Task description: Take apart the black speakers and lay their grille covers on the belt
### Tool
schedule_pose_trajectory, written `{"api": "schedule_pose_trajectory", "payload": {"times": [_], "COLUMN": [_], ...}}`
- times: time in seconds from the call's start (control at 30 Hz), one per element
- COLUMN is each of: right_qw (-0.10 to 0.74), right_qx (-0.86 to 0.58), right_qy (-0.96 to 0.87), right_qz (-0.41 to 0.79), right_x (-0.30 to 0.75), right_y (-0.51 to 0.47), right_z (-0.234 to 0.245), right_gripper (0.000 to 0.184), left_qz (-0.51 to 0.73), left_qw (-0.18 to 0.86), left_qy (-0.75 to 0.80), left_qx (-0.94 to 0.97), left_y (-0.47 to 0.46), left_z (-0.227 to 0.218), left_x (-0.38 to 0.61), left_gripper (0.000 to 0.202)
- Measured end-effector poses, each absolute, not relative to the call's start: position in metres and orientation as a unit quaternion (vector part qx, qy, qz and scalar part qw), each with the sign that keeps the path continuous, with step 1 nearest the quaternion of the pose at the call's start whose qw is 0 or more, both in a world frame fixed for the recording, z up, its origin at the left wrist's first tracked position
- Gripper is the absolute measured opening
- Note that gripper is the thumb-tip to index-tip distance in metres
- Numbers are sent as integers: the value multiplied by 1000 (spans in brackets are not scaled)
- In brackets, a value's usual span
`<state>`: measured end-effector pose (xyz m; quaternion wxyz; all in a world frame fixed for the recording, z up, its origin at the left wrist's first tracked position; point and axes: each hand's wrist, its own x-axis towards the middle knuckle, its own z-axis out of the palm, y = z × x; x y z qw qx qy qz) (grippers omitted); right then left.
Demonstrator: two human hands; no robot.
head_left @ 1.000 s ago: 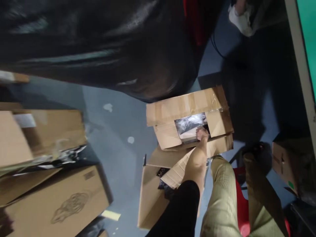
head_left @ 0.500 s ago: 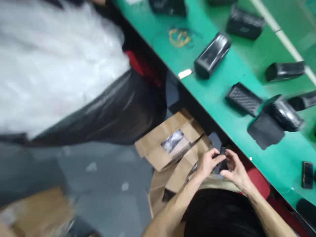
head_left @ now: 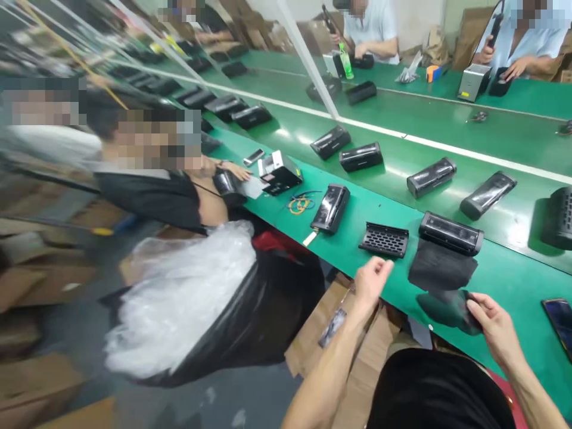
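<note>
My right hand [head_left: 496,325] pinches the edge of a thin black cloth [head_left: 447,308], which looks sheer and hangs over the green bench edge. A second flat black cloth [head_left: 440,265] lies just beyond it, beside a glossy black speaker [head_left: 451,232]. My left hand [head_left: 373,280] is raised at the bench edge with thumb and fingers pressed together; what they hold, if anything, I cannot make out. Close beyond those fingertips lies a black perforated grille [head_left: 385,240], its honeycomb holes showing.
Another speaker [head_left: 331,208] stands left, near a yellow cable [head_left: 300,204]. More speakers line the green conveyor [head_left: 388,134]. A black bag of clear plastic [head_left: 196,298] and an open carton [head_left: 313,333] are below left. A phone [head_left: 558,322] lies right. Co-workers sit left and opposite.
The view has swung up toward the bench. My hands, close together low over the lap before, have parted and risen to the bench edge; the thin cloth now hangs spread from my right hand.
</note>
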<state>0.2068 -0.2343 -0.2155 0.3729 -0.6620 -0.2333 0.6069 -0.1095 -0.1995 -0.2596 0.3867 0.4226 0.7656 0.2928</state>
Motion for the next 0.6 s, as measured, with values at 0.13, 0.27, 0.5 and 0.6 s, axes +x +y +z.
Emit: {"api": "schedule_pose_trajectory", "payload": {"times": [0.13, 0.27, 0.5, 0.6], "right_qw": [340, 319, 313, 281], "right_qx": [-668, -687, -734, -739], "right_qy": [-270, -288, -361, -395], "right_qz": [604, 586, 483, 468], "right_x": [249, 271, 258, 239], "right_y": [-222, -219, -222, -219], "right_z": [-201, -191, -176, -166], "right_gripper": [60, 56, 58, 57], "left_qz": [228, 199, 315, 400], "left_qw": [273, 363, 468, 493], "left_qy": [875, 845, 752, 707], "left_qx": [329, 338, 339, 312], "left_y": [-118, -81, -94, -101], "left_z": [-274, -303, -315, -301], "left_x": [-182, -217, -229, -240], "left_gripper": [32, 46, 56, 67]}}
